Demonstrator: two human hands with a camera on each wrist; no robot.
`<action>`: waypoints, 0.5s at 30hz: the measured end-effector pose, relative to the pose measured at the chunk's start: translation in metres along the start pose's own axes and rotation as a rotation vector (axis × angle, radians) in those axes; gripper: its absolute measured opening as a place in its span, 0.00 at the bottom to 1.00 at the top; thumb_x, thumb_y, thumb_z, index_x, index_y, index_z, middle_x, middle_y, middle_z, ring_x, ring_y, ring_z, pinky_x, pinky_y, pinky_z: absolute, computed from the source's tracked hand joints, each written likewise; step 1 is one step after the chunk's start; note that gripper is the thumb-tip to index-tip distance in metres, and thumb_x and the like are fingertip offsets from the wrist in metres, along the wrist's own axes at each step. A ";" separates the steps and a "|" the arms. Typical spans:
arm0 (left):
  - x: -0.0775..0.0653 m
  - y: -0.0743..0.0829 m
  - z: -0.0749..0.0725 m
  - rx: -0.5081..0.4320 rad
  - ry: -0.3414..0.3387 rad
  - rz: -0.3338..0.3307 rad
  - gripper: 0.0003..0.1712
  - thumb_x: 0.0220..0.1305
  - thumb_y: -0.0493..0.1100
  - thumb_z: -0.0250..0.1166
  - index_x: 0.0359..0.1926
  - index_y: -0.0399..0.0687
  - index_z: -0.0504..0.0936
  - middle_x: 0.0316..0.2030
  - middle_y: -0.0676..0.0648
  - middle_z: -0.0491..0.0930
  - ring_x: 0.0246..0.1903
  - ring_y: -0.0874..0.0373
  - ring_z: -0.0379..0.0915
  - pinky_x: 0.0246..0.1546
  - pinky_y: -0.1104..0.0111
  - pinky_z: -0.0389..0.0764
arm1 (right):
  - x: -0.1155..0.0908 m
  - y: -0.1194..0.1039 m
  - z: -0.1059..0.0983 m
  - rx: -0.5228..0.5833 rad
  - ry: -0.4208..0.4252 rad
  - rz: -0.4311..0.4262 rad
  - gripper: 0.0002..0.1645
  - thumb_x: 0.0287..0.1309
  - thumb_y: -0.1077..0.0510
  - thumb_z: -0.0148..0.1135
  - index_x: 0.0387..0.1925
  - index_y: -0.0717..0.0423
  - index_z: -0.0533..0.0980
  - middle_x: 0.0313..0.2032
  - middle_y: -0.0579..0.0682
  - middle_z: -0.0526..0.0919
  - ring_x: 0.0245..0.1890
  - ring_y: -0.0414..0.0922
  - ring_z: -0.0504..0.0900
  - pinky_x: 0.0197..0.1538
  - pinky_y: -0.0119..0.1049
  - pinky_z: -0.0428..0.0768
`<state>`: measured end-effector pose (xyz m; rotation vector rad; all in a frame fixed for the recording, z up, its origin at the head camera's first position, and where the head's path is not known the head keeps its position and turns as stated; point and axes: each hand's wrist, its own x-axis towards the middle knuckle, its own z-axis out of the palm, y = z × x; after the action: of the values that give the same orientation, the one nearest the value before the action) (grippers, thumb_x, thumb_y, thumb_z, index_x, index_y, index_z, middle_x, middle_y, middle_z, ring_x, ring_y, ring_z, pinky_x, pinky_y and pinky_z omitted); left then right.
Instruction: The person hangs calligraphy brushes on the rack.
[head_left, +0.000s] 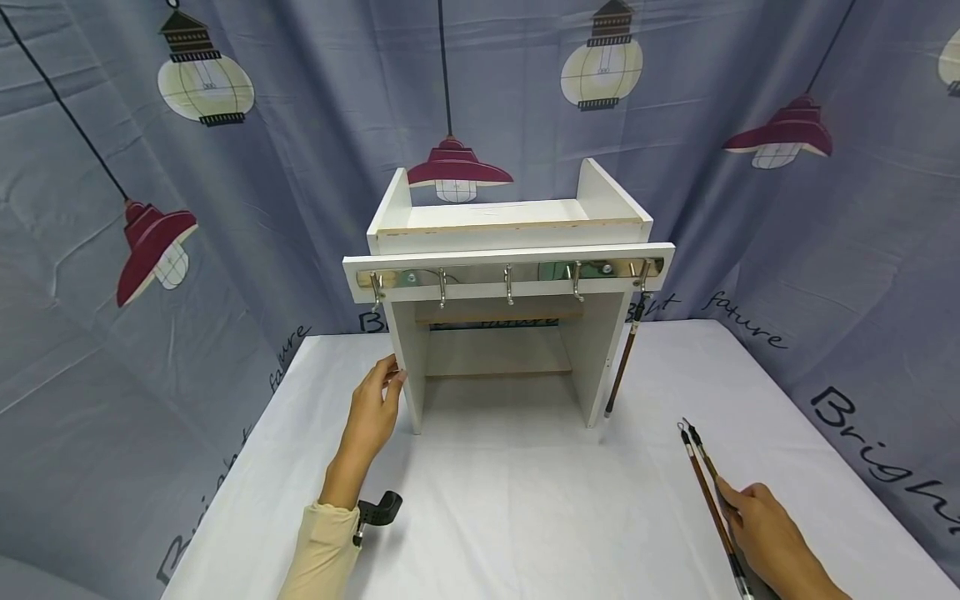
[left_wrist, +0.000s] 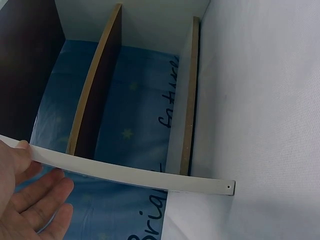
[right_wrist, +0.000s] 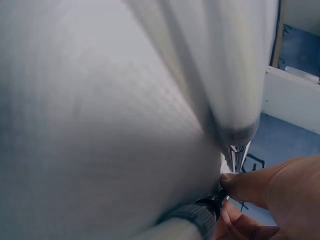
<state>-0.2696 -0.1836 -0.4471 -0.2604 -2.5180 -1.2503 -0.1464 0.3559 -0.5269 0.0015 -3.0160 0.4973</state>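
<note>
A white shelf unit [head_left: 510, 235] with a row of metal hooks stands on the table. My left hand [head_left: 372, 408] holds the front edge of its left side panel [head_left: 408, 375]; in the left wrist view the thumb lies on one side of the panel edge [left_wrist: 130, 172] and the fingers on the other. One calligraphy brush [head_left: 622, 367] hangs tip down from the rightmost hook [head_left: 642, 273]. At the right, my right hand [head_left: 772, 533] pinches one of two calligraphy brushes [head_left: 708, 492] lying close together on the table. Their pale bristles [right_wrist: 235, 75] look blurred in the right wrist view.
White cloth covers the table [head_left: 510, 517], with the shelf towards its back edge. A blue-grey curtain [head_left: 300, 208] printed with lamps hangs behind and at both sides. A black wrist mount [head_left: 381, 508] sticks out from the left sleeve.
</note>
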 end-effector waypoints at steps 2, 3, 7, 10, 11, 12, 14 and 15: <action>0.000 0.000 0.000 0.000 -0.001 0.000 0.24 0.85 0.44 0.54 0.73 0.37 0.71 0.63 0.35 0.79 0.65 0.38 0.75 0.69 0.45 0.75 | 0.000 0.000 0.000 -0.005 -0.004 -0.003 0.30 0.58 0.75 0.68 0.62 0.80 0.73 0.35 0.64 0.74 0.29 0.47 0.75 0.26 0.37 0.76; 0.000 0.001 0.000 -0.001 -0.002 0.000 0.24 0.85 0.44 0.54 0.73 0.37 0.71 0.63 0.35 0.78 0.65 0.37 0.75 0.69 0.45 0.75 | 0.000 0.001 0.000 -0.007 -0.006 -0.004 0.30 0.58 0.76 0.69 0.62 0.80 0.73 0.35 0.64 0.74 0.29 0.47 0.75 0.26 0.37 0.76; 0.000 0.001 0.000 -0.004 0.000 0.001 0.24 0.85 0.44 0.53 0.73 0.37 0.71 0.63 0.35 0.79 0.65 0.37 0.75 0.69 0.45 0.75 | 0.000 0.001 0.001 -0.024 0.016 -0.033 0.30 0.56 0.76 0.70 0.61 0.81 0.74 0.34 0.62 0.74 0.29 0.46 0.75 0.26 0.38 0.77; -0.001 0.001 0.000 -0.007 0.001 0.001 0.24 0.85 0.44 0.53 0.72 0.37 0.71 0.63 0.35 0.79 0.65 0.37 0.75 0.69 0.45 0.75 | 0.001 0.002 0.002 -0.049 0.047 -0.063 0.29 0.55 0.76 0.70 0.59 0.80 0.76 0.32 0.61 0.74 0.28 0.47 0.75 0.27 0.39 0.77; -0.001 0.001 0.000 -0.008 0.001 0.002 0.24 0.85 0.44 0.53 0.72 0.37 0.71 0.63 0.35 0.79 0.65 0.37 0.75 0.69 0.45 0.75 | 0.001 0.002 0.003 -0.059 0.059 -0.073 0.28 0.54 0.76 0.71 0.58 0.80 0.76 0.32 0.61 0.73 0.28 0.47 0.75 0.26 0.39 0.77; -0.001 0.001 -0.001 -0.008 0.002 0.002 0.24 0.85 0.44 0.53 0.72 0.37 0.71 0.63 0.35 0.79 0.65 0.37 0.75 0.69 0.45 0.75 | 0.001 0.002 0.003 -0.064 0.068 -0.081 0.28 0.54 0.76 0.71 0.58 0.80 0.77 0.31 0.60 0.73 0.27 0.47 0.75 0.26 0.39 0.77; -0.001 0.001 -0.001 -0.008 0.001 0.006 0.24 0.85 0.44 0.53 0.72 0.37 0.71 0.63 0.35 0.79 0.65 0.37 0.75 0.69 0.45 0.75 | 0.001 0.002 0.004 -0.074 0.081 -0.094 0.27 0.54 0.76 0.71 0.57 0.80 0.77 0.30 0.60 0.72 0.27 0.47 0.73 0.25 0.38 0.76; -0.001 0.001 -0.001 -0.009 0.000 0.007 0.24 0.85 0.44 0.53 0.73 0.37 0.71 0.63 0.35 0.79 0.65 0.38 0.75 0.69 0.45 0.75 | 0.000 0.001 0.004 -0.079 0.090 -0.103 0.27 0.54 0.76 0.71 0.56 0.80 0.78 0.30 0.59 0.72 0.26 0.46 0.73 0.25 0.38 0.75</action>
<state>-0.2687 -0.1837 -0.4465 -0.2704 -2.5103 -1.2590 -0.1472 0.3557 -0.5313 0.1256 -2.9266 0.3590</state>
